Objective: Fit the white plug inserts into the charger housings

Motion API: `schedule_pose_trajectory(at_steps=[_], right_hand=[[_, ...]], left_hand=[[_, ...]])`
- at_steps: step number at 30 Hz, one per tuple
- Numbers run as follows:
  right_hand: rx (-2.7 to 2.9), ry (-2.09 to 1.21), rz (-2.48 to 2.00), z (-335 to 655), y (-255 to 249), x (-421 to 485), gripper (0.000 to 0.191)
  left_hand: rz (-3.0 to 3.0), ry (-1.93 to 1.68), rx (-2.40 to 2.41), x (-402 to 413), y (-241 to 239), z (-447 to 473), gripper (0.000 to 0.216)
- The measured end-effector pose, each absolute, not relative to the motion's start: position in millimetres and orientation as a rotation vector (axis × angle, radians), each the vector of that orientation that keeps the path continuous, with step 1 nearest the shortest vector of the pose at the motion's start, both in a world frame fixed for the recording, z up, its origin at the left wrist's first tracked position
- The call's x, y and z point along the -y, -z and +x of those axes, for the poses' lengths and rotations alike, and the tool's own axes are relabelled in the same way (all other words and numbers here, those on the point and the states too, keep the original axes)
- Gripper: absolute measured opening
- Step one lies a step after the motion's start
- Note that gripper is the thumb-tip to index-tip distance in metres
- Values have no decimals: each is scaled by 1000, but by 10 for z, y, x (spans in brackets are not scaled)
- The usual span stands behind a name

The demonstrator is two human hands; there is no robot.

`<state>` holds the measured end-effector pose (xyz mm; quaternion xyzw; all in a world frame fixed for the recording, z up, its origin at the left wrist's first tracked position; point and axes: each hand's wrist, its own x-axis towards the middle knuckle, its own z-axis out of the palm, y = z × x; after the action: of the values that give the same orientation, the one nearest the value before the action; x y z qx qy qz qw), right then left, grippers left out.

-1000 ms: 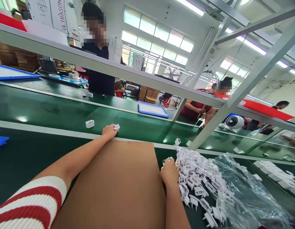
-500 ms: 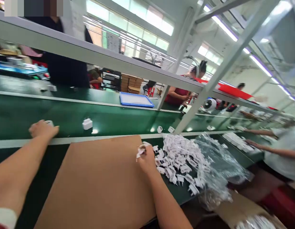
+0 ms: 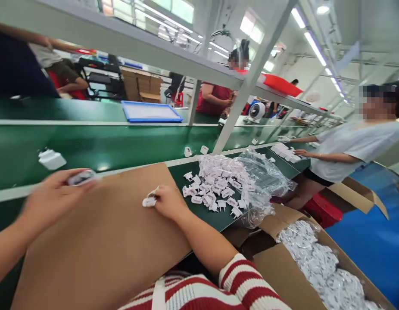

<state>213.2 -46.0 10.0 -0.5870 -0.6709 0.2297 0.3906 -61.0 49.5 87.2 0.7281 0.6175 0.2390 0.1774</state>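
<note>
My left hand (image 3: 54,202) is closed on a white charger housing (image 3: 82,177), held by its edges above the left part of a cardboard sheet (image 3: 102,249). Its open end, dark inside, faces me. Over the sheet's right half, my right hand (image 3: 170,203) pinches a small white plug cover (image 3: 149,201) between thumb and fingers. Just right of the sheet, a heap of loose white plug covers (image 3: 207,198) spreads from a clear plastic bag (image 3: 264,172). A white charger body (image 3: 52,159) with prongs lies on the green belt (image 3: 122,144) beyond my left hand.
Two more white pieces (image 3: 188,151) lie farther along the belt. A slanted metal post (image 3: 233,107) and a shelf beam cross ahead. At lower right stands a carton (image 3: 357,267) of bagged white parts. A co-worker (image 3: 338,150) handles white parts at the right.
My left hand has come off the belt towards the sheet with the charger housing. My right hand has moved away from the heap with the plug cover. The view has swung right.
</note>
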Motion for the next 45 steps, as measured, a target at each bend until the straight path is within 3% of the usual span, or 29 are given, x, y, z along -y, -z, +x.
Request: schedule_pose_trajectory(at_steps=[2, 6, 10, 15, 23, 27, 35, 40, 45], right_hand=[[1371, -838, -1356, 2141, -87, 460, 18], [868, -1299, -1103, 2127, -114, 504, 36], [782, -1462, -1009, 2068, -192, 600, 35], [927, -1309, -1082, 1978, -176, 659, 31], [1703, -535, -1295, 1948, -168, 764, 21], [1896, -354, -1313, 1888, -218, 796, 24], [1345, -888, -1270, 1855, -155, 758, 44], [1244, -914, -1248, 1928, -179, 748, 24], [1402, -947, -1130, 1935, -188, 758, 27]], left_hand=[[1984, -771, -1529, -155, -604, -443, 59], [2003, -685, -1180, 247, -282, -58, 51], [2020, -670, -1138, 294, -137, 22, 52], [2120, -724, -1097, 248, 1, -38, 46], [2107, -804, -933, 205, 84, -10, 36], [2131, -791, -938, 182, 115, -2, 35], [2123, -778, -956, 178, 122, 1, 38], [2125, -766, -959, 177, 119, 0, 40], [2130, -770, -954, 172, 144, -10, 40]])
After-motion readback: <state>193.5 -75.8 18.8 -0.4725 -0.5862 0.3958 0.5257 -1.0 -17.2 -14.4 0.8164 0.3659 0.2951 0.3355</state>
